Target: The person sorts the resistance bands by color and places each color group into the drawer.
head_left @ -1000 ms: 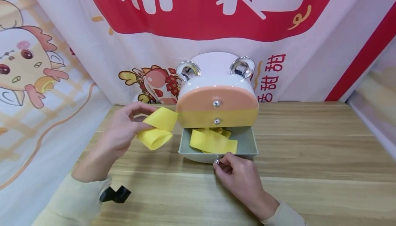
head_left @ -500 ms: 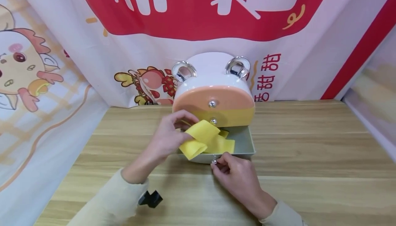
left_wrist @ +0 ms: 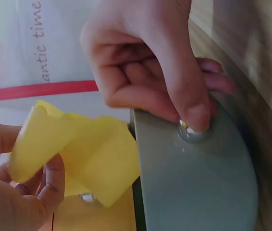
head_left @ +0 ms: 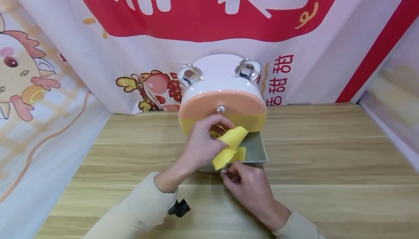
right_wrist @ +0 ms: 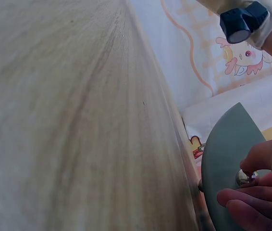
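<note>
My left hand (head_left: 204, 144) holds a folded piece of yellow cloth (head_left: 235, 136) between thumb and fingers, over the pulled-out grey-green bottom drawer (head_left: 263, 148). More yellow cloth (head_left: 241, 154) shows inside the drawer, partly hidden behind the held piece and the hand. At the drawer's front, my right hand (head_left: 253, 188) pinches the round silver knob (right_wrist: 244, 177). The left wrist view shows the held cloth hanging loosely beside the grey-green drawer front (left_wrist: 198, 178). The drawer belongs to a small white cabinet (head_left: 220, 68) with an orange and a yellow drawer front above it.
Two silver ear-shaped rings (head_left: 247, 70) stick up from the cabinet top. The cabinet stands on a wood-grain table (head_left: 320, 159) close to a printed cloth backdrop (head_left: 157, 50). A black device (head_left: 179, 207) is worn at the left wrist.
My left hand has carried the yellow cloth rightward from beside the cabinet to over the drawer. The right hand has stayed on the knob, and the drawer remains pulled out.
</note>
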Demonstrator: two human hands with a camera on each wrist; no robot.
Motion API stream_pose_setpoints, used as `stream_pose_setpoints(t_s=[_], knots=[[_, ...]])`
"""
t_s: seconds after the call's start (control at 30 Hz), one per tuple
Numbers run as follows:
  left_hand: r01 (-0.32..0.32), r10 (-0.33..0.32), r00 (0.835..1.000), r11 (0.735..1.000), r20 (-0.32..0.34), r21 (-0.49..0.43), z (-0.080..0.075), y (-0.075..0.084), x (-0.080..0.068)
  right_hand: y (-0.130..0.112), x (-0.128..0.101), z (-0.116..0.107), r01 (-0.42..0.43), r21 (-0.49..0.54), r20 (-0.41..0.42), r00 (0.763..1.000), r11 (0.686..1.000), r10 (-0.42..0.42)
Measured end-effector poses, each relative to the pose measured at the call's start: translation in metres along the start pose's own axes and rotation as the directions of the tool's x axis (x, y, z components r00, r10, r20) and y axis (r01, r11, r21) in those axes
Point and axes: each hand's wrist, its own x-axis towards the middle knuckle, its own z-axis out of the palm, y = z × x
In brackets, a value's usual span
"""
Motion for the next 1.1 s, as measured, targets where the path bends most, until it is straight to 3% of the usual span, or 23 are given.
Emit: stream_pose_setpoints(t_s=[0.13, 0.27, 0.43, 0.73, 0.97, 1.1], knots=[[-0.095, 0.094, 0.995, 0.995, 0.008, 0.025, 0.011, 0.009, 0.005, 0.000, 0.000, 0.000, 0.019, -0.009, -0.021, 1.000, 1.000, -0.019], [-0.181, 0.181, 0.983, 0.982, -0.002, 0.055, 0.021, 0.016, 0.012, 0.000, 0.000, 0.000, -0.014, -0.012, 0.020, 1.000, 1.000, 0.014], [-0.236, 0.237, 0.971, 0.970, -0.007, 0.060, 0.032, 0.013, 0.021, -0.001, 0.000, 0.001, -0.036, -0.014, 0.046, 0.998, 0.999, 0.036], [-0.151, 0.148, 0.988, 0.982, 0.040, 0.113, 0.036, -0.018, 0.018, -0.002, 0.001, 0.003, -0.021, 0.013, 0.030, 0.999, 1.000, 0.020], [-0.198, 0.180, 0.979, 0.953, 0.095, 0.228, 0.032, -0.026, 0.011, 0.001, 0.000, 0.002, 0.005, 0.002, 0.010, 1.000, 1.000, -0.005], [-0.210, 0.190, 0.977, 0.925, 0.092, 0.317, 0.029, -0.033, 0.005, 0.001, 0.001, 0.002, 0.030, 0.001, -0.008, 1.000, 1.000, -0.030]])
